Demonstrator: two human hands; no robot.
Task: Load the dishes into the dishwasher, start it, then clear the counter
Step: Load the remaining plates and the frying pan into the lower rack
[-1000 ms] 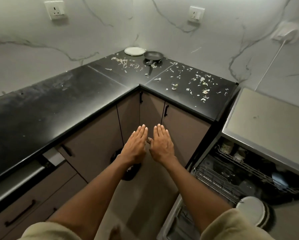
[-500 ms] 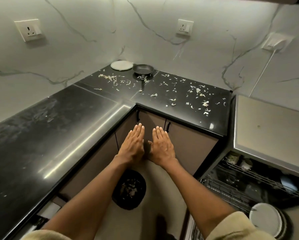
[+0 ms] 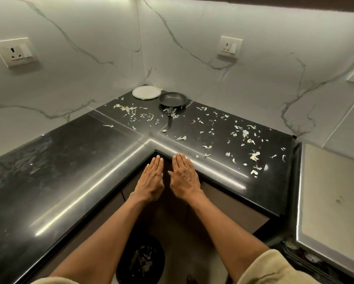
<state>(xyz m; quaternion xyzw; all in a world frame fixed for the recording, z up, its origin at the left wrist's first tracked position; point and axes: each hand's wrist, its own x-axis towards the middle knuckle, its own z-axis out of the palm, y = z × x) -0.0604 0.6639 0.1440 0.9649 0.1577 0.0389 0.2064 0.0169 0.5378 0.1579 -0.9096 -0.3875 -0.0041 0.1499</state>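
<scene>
Both grips flat, released: left hand [image 3: 150, 179] & right hand [image 3: 184, 177] at counter [image 3: 69, 171] corner, pan [image 3: 172, 99] + plate [image 3: 146, 92] well beyond.

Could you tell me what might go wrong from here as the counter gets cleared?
The frying pan and plate sit in the far corner, so reaching over may drag sleeves through the scraps. Scraps lie near the counter edge; sweeping could miss the bin below.
</scene>
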